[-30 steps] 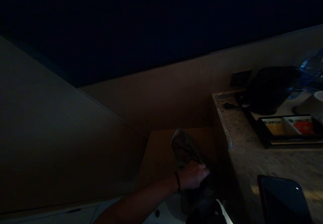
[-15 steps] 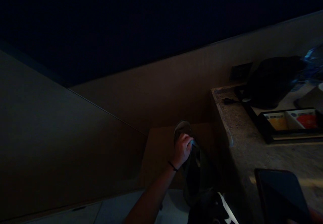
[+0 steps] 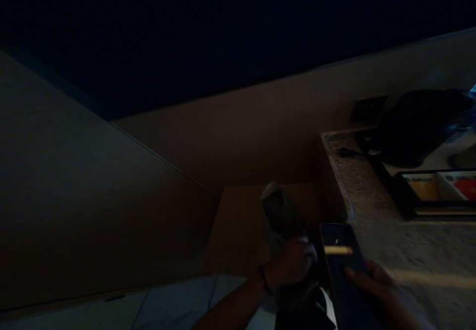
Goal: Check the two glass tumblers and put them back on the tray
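A long dark grey-green fabric item (image 3: 277,208) with a rounded open end lies on the wooden shelf at lower centre; its kind is hard to make out in this dim light. My left hand (image 3: 295,260), a dark band at its wrist, is over the item's nearer part. Its fingers are curled and slightly blurred, and whatever they grip is hidden. Right of it, my right hand (image 3: 372,280) holds a smartphone (image 3: 342,260), the thumb lying on the screen. A light strip reflects across the phone's dark glass.
The speckled stone counter (image 3: 394,243) is on the right, bearing a dark kettle (image 3: 420,126), a plug (image 3: 347,152) and a tray of sachets (image 3: 424,188). A wall socket (image 3: 368,107) sits behind. A pale panel (image 3: 74,186) stands left; black and white cloth (image 3: 325,307) is below.
My left hand has moved from the item's far rounded end down to its nearer part. My right hand has brought the phone leftward and up, close to the left hand.
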The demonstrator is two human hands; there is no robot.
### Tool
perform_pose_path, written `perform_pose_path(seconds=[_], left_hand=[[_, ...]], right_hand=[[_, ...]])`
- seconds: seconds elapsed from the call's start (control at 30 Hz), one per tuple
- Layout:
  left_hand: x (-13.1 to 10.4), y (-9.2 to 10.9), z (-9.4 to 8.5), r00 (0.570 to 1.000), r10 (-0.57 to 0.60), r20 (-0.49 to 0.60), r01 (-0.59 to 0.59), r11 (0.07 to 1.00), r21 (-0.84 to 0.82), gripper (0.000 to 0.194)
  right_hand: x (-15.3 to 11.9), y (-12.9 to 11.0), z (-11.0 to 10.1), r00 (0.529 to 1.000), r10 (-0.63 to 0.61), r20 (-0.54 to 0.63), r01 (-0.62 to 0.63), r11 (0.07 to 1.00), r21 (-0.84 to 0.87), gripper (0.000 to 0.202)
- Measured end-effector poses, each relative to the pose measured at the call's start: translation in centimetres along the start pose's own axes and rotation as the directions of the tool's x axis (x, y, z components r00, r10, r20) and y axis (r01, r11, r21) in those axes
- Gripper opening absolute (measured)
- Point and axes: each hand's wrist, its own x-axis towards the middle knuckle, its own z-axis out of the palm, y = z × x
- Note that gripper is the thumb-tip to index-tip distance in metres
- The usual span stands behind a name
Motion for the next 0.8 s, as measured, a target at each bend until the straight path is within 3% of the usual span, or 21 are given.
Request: perform_pose_path(seconds=[0.17, 0.3, 0.43, 0.5, 0.57, 0.67, 0.73, 0.8], left_hand=[[-1.7, -0.4, 0.0, 0.986, -0.074, -0.150, 0.042, 0.978, -0.207, 0.016], [-2.6, -1.0, 0.7, 0.993, -0.081, -0.090, 0.035, 0.901, -0.432, 0.014], [-4.1, -1.2, 1.6, 0.993, -0.102, -0.066, 0.047, 0.823, -0.566, 0.022], [-4.4, -1.8, 0.8, 0.994, -0.097, -0.046, 0.057, 0.842, -0.536, 0.023], [-4.0, -3.1, -0.5, 0.990, -0.093, -0.108, 0.040, 0.908, -0.416, 0.027], [-1.9, -5.9, -1.5, 0.977, -0.128, -0.170, 0.094, 0.977, -0.194, 0.058], [-0.4, -7.5, -0.5, 0.969, -0.214, -0.120, 0.199, 0.972, -0.122, 0.077], [0.2, -8.3, 1.4, 0.960, -0.271, -0.069, 0.261, 0.958, -0.120, 0.066]], right_hand=[[4.1, 2.3, 2.7, 0.983, 0.119, 0.143, -0.136, 0.983, 0.121, 0.065], [5.9, 2.6, 5.4, 0.976, 0.097, 0.194, -0.136, 0.971, 0.198, 0.062], [7.0, 2.1, 6.7, 0.968, 0.145, 0.206, -0.192, 0.953, 0.233, 0.035], [7.2, 1.5, 6.5, 0.967, 0.159, 0.201, -0.210, 0.942, 0.262, 0.020], [7.0, 0.5, 6.0, 0.965, 0.183, 0.190, -0.238, 0.912, 0.335, 0.013], [6.1, -1.4, 5.6, 0.978, 0.158, 0.134, -0.204, 0.849, 0.488, 0.027], [5.5, -2.3, 5.8, 0.986, 0.105, 0.127, -0.158, 0.821, 0.549, 0.037], [5.2, -2.7, 6.0, 0.988, 0.062, 0.143, -0.134, 0.809, 0.572, 0.040]])
